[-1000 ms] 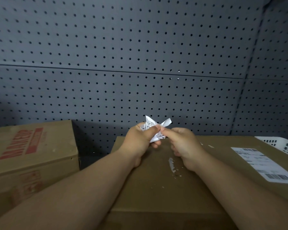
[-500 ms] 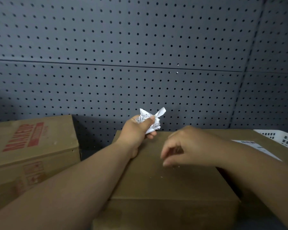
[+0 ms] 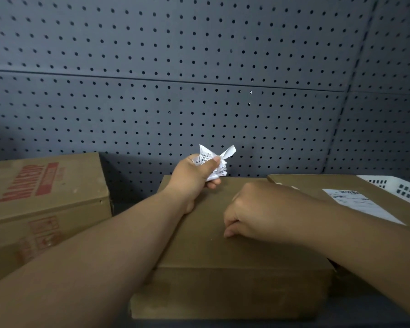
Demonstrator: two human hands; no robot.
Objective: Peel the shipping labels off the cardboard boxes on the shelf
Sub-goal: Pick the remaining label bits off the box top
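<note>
On the shelf, above the far edge of the centre cardboard box [image 3: 223, 256], the left hand [image 3: 192, 178] grips a crumpled shipping label [image 3: 213, 162], the right hand [image 3: 258, 209] rests on the box top with fingers curled under, contents not determinable, and a second label [image 3: 360, 204] remains flat on the right-hand box [image 3: 305, 185].

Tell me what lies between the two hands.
Head view: only bare top of the middle cardboard box separates the left hand, gripping a crumpled shipping label, from the right hand.

gap: between left box [image 3: 45, 209] and middle box [image 3: 211, 254] | behind: pegboard wall [image 3: 199, 102] blocks
</note>
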